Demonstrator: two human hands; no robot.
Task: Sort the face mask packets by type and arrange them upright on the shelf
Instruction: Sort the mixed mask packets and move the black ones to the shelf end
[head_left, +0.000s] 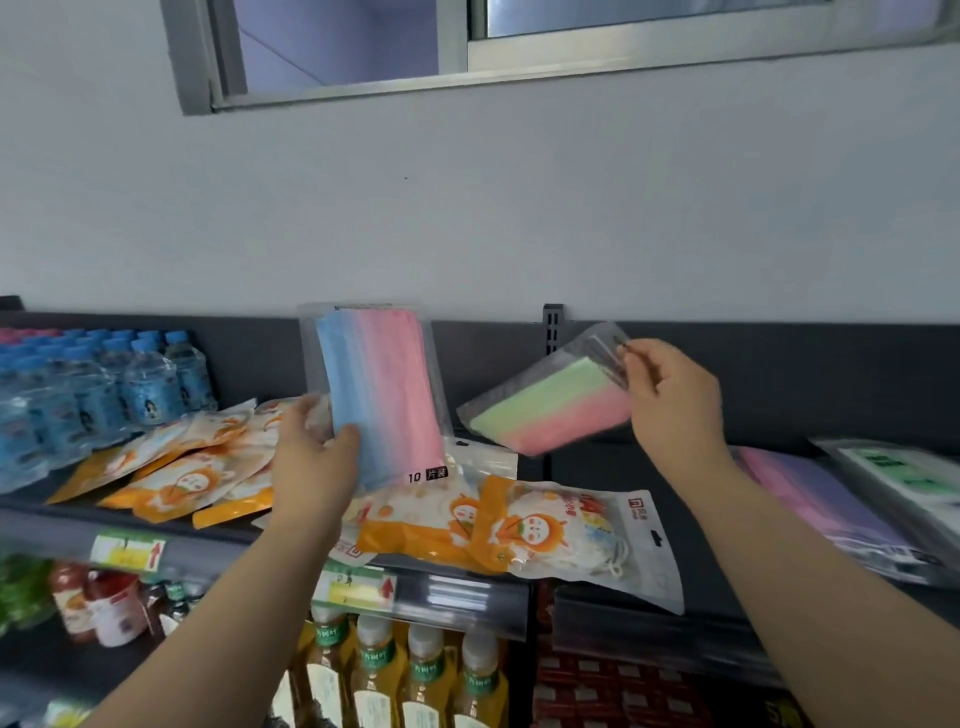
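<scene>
My left hand (311, 457) grips the lower left edge of a blue-to-pink mask packet (384, 395), held upright above the dark shelf (587, 473). My right hand (670, 400) pinches the top corner of a green-and-pink mask packet (556, 410), which hangs tilted in the air over the shelf's middle. Several orange-and-white cartoon mask packets (192, 467) lie flat in a loose pile on the shelf's left part, and more of these orange packets (519, 530) lie at its front edge, partly overhanging. A pink-and-purple packet (810, 493) lies flat at the right.
Water bottles with blue caps (104, 384) stand at the shelf's left end. A clear green-printed packet (904, 473) lies at the far right. Yellow drink bottles (395, 675) and red bottles (104, 603) fill the shelf below. A wall and window frame (467, 57) rise behind.
</scene>
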